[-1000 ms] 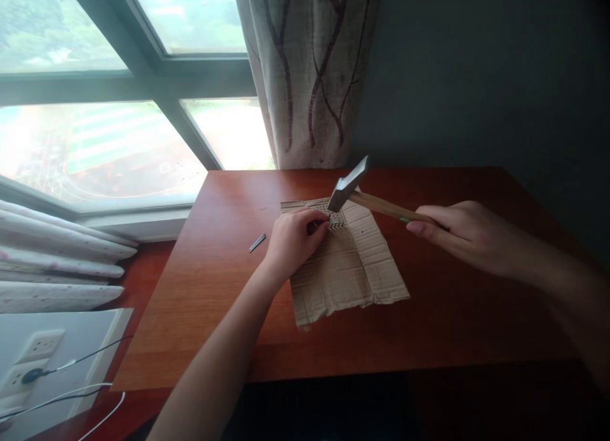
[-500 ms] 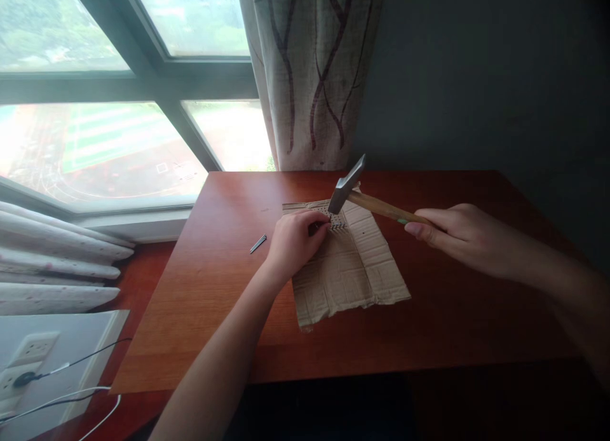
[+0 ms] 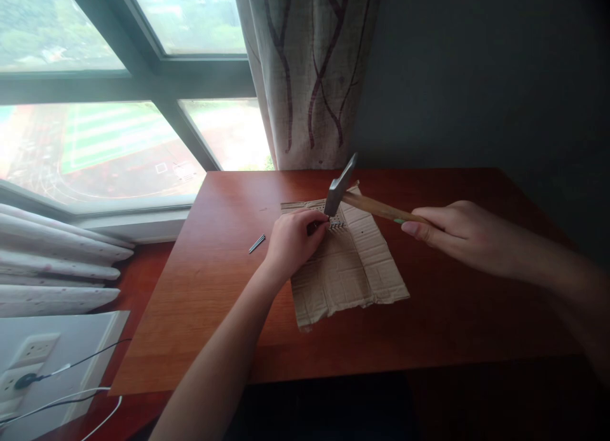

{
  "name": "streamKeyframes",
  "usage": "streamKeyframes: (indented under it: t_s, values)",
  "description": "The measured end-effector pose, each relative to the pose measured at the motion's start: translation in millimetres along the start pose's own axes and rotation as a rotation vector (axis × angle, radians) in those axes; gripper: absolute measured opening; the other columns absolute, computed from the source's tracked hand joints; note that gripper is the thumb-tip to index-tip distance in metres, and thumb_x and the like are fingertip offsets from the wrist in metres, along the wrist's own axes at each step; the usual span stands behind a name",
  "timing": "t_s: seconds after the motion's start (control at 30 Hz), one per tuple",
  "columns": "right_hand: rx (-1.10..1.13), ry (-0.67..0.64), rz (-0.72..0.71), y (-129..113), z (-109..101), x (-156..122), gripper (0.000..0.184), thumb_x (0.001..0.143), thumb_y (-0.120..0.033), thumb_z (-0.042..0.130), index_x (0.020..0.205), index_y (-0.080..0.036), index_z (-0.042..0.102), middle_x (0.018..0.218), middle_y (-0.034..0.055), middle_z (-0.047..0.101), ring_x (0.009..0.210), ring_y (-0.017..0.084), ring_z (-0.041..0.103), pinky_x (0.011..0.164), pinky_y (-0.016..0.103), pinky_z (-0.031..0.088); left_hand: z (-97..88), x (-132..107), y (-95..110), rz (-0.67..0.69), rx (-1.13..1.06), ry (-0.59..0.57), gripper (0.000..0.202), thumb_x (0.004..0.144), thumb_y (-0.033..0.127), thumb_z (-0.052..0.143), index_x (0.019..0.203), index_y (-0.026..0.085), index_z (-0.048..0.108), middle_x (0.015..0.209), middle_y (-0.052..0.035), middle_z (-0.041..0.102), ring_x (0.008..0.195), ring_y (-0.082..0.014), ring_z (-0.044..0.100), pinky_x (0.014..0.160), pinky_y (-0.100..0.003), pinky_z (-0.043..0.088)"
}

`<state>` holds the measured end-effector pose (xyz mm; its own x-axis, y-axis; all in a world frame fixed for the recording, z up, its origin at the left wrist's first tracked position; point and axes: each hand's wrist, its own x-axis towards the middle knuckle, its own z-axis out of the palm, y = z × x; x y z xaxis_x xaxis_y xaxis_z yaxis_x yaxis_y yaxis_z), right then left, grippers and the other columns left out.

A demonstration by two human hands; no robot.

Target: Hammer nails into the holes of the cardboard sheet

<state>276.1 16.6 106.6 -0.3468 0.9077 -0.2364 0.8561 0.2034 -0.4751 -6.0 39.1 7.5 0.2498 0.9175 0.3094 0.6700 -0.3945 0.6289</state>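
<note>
A torn sheet of brown cardboard (image 3: 352, 266) lies on the reddish wooden table (image 3: 214, 288). Near its far edge is a small patch of driven nail heads (image 3: 337, 222). My left hand (image 3: 291, 241) rests on the cardboard with its fingers pinched together right beside that patch; what they pinch is too small to make out. My right hand (image 3: 457, 231) grips the wooden handle of a hammer (image 3: 355, 196). The grey steel head tilts down, its face just above the nail patch and my left fingertips.
Loose dark nails (image 3: 257, 243) lie on the table left of my left hand. A patterned curtain (image 3: 309, 72) hangs behind the table, beside a large window (image 3: 109, 98). A white block with sockets and cables (image 3: 38, 365) sits at lower left.
The hammer head has tipped down and slightly left toward the nail patch. My right hand has shifted a little left. My left hand stays put.
</note>
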Motion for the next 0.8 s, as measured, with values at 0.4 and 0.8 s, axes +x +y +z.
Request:
streamKeyframes:
  t_s: [0.4, 0.8]
  values:
    - [-0.009, 0.0, 0.006, 0.0, 4.6, 0.6, 0.059, 0.097, -0.072, 0.039, 0.066, -0.022, 0.046, 0.056, -0.0016, 0.047, 0.051, 0.013, 0.042, 0.051, 0.031, 0.028, -0.9, 0.1, 1.5, 0.0, 0.015, -0.016, 0.012, 0.088, 0.017, 0.068, 0.09, 0.022, 0.078, 0.092, -0.0009, 0.08, 0.081, -0.0193, 0.072, 0.074, -0.03, 0.05]
    - [-0.002, 0.011, -0.002, -0.2, 6.9, -1.7, 0.059, 0.097, -0.072, 0.04, 0.067, -0.022, 0.047, 0.056, -0.0019, 0.047, 0.051, 0.013, 0.042, 0.052, 0.03, 0.029, -1.2, 0.3, 1.1, 0.001, 0.019, -0.03, 0.012, 0.088, 0.018, 0.068, 0.091, 0.023, 0.078, 0.094, -0.0007, 0.08, 0.083, -0.0197, 0.072, 0.074, -0.031, 0.051]
